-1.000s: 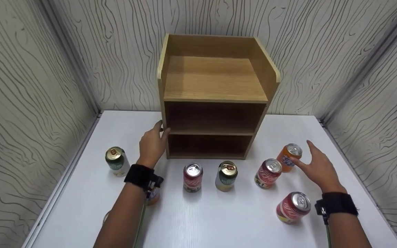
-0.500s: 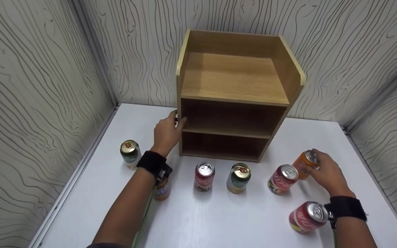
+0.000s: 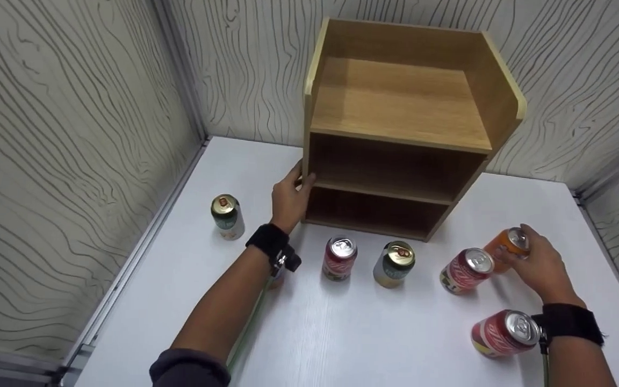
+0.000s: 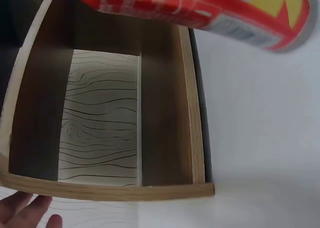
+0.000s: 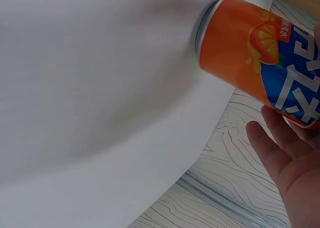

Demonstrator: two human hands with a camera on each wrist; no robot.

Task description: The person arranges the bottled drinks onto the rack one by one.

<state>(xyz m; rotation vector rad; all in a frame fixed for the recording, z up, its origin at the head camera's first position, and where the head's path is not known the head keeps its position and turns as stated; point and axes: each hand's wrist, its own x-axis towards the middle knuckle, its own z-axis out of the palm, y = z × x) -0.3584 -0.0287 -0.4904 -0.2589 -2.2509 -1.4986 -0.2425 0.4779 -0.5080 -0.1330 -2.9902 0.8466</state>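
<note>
My left hand (image 3: 290, 199) grips the left side panel of a small wooden shelf (image 3: 395, 102), thumb at the front edge and fingers behind. In the left wrist view, its fingers (image 4: 30, 213) show just past the shelf's edge. My right hand (image 3: 546, 269) holds an orange soda can (image 3: 499, 244) near its top, thumb on one side and fingers on the other. The right wrist view shows the orange can (image 5: 235, 47) large, its base close to the table; whether it touches is unclear. A red soda can (image 3: 465, 271) stands right beside it.
Another red can (image 3: 503, 334) stands near my right wrist. Before the shelf are a red can (image 3: 339, 258) and a green can (image 3: 394, 266). A second green can (image 3: 227, 217) stands at left. My left wrist mostly hides another orange can (image 3: 277, 282). Patterned walls (image 3: 100, 134) enclose the white table.
My right hand has come from beside the orange soda can to grip it. My left hand stays on the shelf. The head view has shifted, so everything sits farther right in it.
</note>
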